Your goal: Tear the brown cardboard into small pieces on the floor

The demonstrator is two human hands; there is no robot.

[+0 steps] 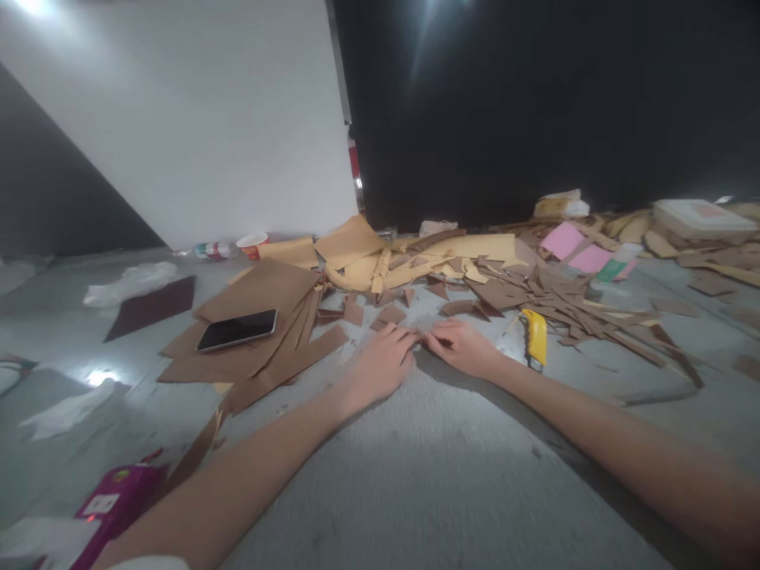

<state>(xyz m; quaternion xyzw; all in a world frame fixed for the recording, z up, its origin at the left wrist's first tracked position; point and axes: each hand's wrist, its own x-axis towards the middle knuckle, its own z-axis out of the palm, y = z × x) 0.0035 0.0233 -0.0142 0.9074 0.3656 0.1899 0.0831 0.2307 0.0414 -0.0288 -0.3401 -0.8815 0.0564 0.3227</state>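
Both arms reach forward across a grey floor. My left hand (380,360) and my right hand (460,344) meet fingertip to fingertip, fingers closed in a pinch on a small grey-brown paper piece (423,327) lying on the floor. A yellow utility knife (536,336) lies just right of my right hand, untouched. Small brown cardboard triangles (389,313) are scattered just beyond the fingers.
A black phone (237,330) rests on a stack of brown cardboard sheets (255,317) at the left. Heaps of tan and brown offcuts (534,289) and pink sheets (564,241) spread to the right. A magenta pack (115,503) lies near left; a red cup (252,245) stands by the wall.
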